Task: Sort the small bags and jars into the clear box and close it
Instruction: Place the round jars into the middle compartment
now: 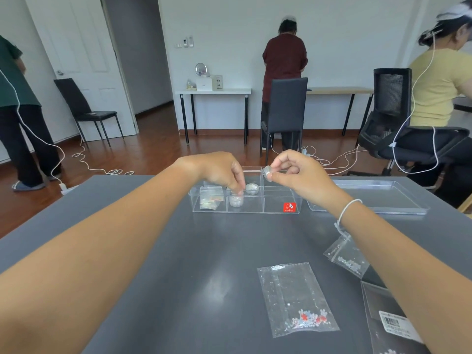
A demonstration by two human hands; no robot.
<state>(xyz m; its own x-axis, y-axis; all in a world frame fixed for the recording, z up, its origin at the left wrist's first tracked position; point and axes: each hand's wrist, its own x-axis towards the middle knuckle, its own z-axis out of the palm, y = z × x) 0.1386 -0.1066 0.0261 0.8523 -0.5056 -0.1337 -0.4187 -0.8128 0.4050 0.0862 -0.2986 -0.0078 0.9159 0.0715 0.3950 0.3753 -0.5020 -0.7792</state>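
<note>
On grey table (178, 264): clear box (245, 210), three jars, four bags.
Left hand (222, 172) grip pinching jar (236, 200) in middle compartment, second jar (252, 188) beside; right hand (298, 175) grip pinching third jar (267, 172) above box. One bag bundle (210, 202) in left compartment; three bags (296, 300) loose; lid (370, 198) alongside.

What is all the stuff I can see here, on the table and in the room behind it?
Box: one, clear, divided, red sticker, middle of the table.
Lid: one, clear, flat on the table right of the box.
Jars: three, clear; two in the middle compartment, one held above the box.
Bags in box: a few, clear, left compartment.
Bags on table: three, clear, near right.
Table: one, dark grey.
Chairs: three, black, behind.
People: three, standing or bending, background.
Left hand: fingertips on a jar in the box.
Right hand: pinches the raised jar.
</note>
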